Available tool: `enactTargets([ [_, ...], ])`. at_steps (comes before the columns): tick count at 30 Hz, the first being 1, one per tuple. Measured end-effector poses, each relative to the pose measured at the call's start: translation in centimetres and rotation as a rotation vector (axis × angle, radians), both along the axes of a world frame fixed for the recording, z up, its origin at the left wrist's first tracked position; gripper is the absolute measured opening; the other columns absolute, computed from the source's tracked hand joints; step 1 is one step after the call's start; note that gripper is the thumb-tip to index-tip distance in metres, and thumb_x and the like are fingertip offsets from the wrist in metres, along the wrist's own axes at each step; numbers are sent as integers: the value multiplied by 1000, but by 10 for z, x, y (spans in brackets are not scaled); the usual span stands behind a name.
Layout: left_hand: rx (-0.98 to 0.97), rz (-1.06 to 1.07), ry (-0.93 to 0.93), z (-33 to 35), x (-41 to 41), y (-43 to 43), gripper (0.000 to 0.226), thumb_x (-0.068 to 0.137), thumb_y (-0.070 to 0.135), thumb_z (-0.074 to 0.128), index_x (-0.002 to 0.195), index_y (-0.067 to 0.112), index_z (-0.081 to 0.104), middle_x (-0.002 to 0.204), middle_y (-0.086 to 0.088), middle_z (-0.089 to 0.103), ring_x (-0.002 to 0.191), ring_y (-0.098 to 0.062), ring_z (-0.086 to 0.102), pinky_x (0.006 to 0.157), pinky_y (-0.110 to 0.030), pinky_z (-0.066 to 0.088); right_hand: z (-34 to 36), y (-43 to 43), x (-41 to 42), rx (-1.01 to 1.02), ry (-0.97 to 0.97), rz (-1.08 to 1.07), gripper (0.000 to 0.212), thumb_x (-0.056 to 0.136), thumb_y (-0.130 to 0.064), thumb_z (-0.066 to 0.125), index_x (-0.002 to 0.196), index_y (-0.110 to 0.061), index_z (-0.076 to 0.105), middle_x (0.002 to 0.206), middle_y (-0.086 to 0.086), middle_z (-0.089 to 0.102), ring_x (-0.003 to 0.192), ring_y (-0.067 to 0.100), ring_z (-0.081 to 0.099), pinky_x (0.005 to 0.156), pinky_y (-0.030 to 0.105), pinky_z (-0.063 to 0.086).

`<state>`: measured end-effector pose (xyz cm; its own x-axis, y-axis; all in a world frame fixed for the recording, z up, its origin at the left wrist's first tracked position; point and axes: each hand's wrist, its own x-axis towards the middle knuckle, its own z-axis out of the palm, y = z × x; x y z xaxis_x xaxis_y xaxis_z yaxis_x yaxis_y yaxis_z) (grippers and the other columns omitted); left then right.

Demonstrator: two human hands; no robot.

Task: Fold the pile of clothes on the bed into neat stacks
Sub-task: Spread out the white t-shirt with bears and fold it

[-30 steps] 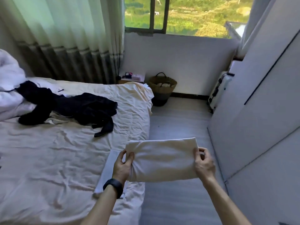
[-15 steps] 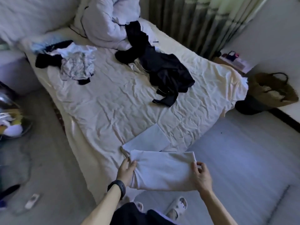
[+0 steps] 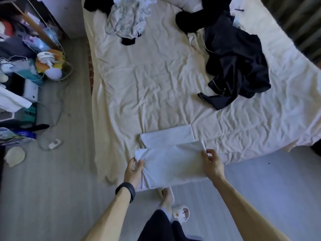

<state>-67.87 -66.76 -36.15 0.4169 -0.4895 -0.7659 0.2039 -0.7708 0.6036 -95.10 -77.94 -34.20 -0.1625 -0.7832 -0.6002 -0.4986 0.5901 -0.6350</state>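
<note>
Carried in from over the floor, the folded white garment [image 3: 172, 168] now hangs across the near edge of the bed [image 3: 156, 84], its far side overlapping the folded white piece [image 3: 166, 138] lying there. The left hand [image 3: 134, 169] pinches its left end, thumb on top and fingers beneath, while the right hand [image 3: 211, 164] grips the right end with curled fingers. Dark clothes [image 3: 238, 66] lie toward the bed's right edge and a pale patterned heap [image 3: 126, 20] at its far edge.
</note>
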Motion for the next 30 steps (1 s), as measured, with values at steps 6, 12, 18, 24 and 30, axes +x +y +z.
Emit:
enactTargets([
  [6,-31,29,-18,-44,9,-52,52,100,44,55,145,22,43,134,-9,60,120,-28,59,105,-46,46,-43,-64,17,16,48,44,28,106,-39,49,121,-17,59,107,11,69,95,33,65,81,40,50],
  [12,35,5,-99,-93,10,-85,44,103,42,48,133,11,46,122,-14,61,111,-35,60,96,-46,50,-106,-106,27,45,118,93,30,105,-43,47,121,-20,59,105,10,70,89,31,66,76,38,54],
  [18,138,-95,-432,-127,8,-94,29,100,37,52,81,17,42,66,2,43,60,-20,47,51,-29,28,-168,-117,29,90,183,130,20,102,-51,49,103,-32,54,93,0,68,92,31,65,82,40,51],
  [24,31,43,-514,-142,-4,-95,27,98,35,54,82,14,47,67,-5,47,58,-18,48,56,-34,34,-179,-110,32,-70,227,219,62,81,-82,32,101,-25,48,86,-4,61,87,29,59,75,36,39],
  [30,-32,-355,-1059,-132,-58,-99,53,96,38,58,143,15,47,149,-13,46,136,-33,42,106,-54,31,-162,-94,34,-514,493,381,60,97,-53,50,139,-10,51,147,16,46,127,40,47,104,52,35],
])
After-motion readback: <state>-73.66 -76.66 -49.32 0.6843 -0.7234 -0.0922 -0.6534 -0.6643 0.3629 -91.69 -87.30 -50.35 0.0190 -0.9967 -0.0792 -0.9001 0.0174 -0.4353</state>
